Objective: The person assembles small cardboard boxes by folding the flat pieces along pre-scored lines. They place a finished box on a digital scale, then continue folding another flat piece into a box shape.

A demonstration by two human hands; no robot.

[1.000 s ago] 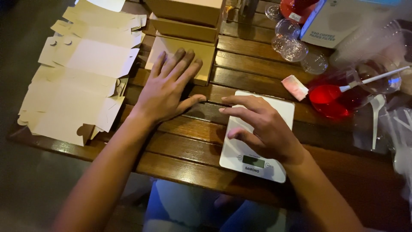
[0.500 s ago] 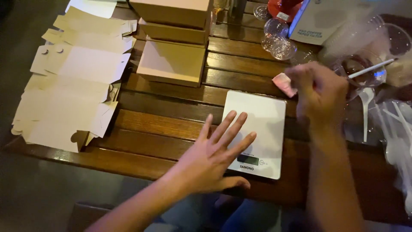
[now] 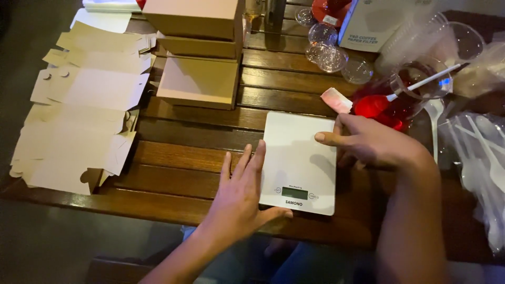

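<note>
A flat white kitchen scale [image 3: 299, 158] with a small display lies on the wooden slatted table [image 3: 184, 137]. My left hand [image 3: 239, 197] rests flat with fingers spread against the scale's left edge, thumb under its front corner. My right hand [image 3: 371, 142] sits at the scale's right edge, fingers curled loosely, thumb lying on the top right of the platform. Neither hand holds anything.
Flat unfolded cardboard box blanks [image 3: 84, 110] cover the table's left. Assembled brown boxes [image 3: 200, 52] stand at the back centre. Clear plastic cups and lids [image 3: 336, 52], a red dish [image 3: 376, 108] with a white spoon, a small pink-and-white piece [image 3: 335, 100] and bagged plastic cutlery [image 3: 481, 158] crowd the right.
My left hand slid off the scale to its left edge. My right hand came down from the back right to the scale's right edge. The view shifted slightly.
</note>
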